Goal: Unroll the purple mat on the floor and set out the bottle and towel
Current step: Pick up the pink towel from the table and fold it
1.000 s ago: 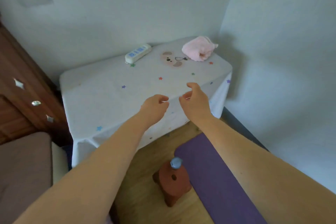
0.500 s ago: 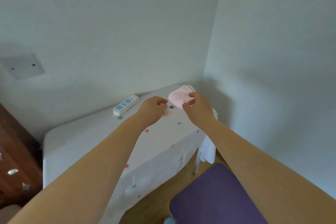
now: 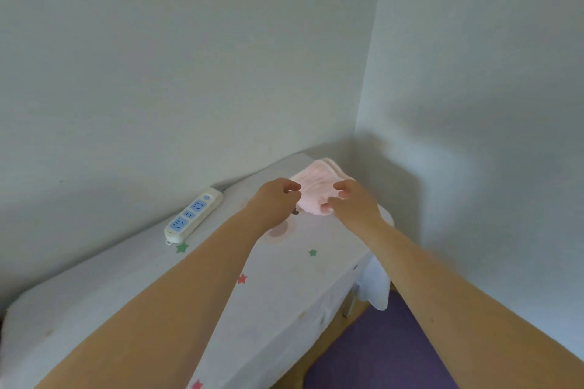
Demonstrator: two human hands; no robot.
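Now both hands (image 3: 316,199) loosely curled, touching pink towel (image 3: 316,181)

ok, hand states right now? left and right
Left hand: fingers loosely curled beside the pink towel, holding nothing.
Right hand: at the towel's near edge; a grip cannot be told.
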